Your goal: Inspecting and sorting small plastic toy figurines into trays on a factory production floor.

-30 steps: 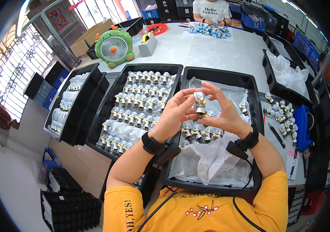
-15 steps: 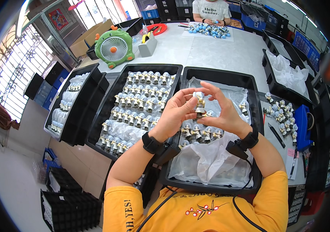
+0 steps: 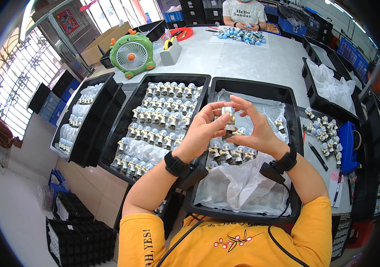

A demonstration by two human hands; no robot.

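Observation:
Held upright over the right-hand tray is a small toy figurine point(image 3: 228, 119) with a pale blue-white head, yellow-and-white body and dark base. My left hand point(image 3: 204, 129) pinches it from the left between thumb and fingers. Around its other side curves my right hand point(image 3: 261, 132), the index finger by the head and the thumb at the base. Below them, the black tray point(image 3: 293, 107) holds a row of like figurines point(image 3: 226, 153) on white tissue sheets point(image 3: 243, 187). One more figurine point(image 3: 280, 124) lies near that tray's right side.
Rows of figurines fill a second black tray point(image 3: 205, 80) on the left. Loose figurines point(image 3: 325, 133) are heaped at right, beside a black pen point(image 3: 318, 155) and a blue holder point(image 3: 349, 147). A green fan point(image 3: 132, 55) and tape dispenser point(image 3: 170, 53) stand behind. A co-worker point(image 3: 244, 13) sits opposite.
The figurine has turned slightly between my fingers and tilts a little differently. Both hands stay almost in place. Across the table, the co-worker's hands have shifted a little.

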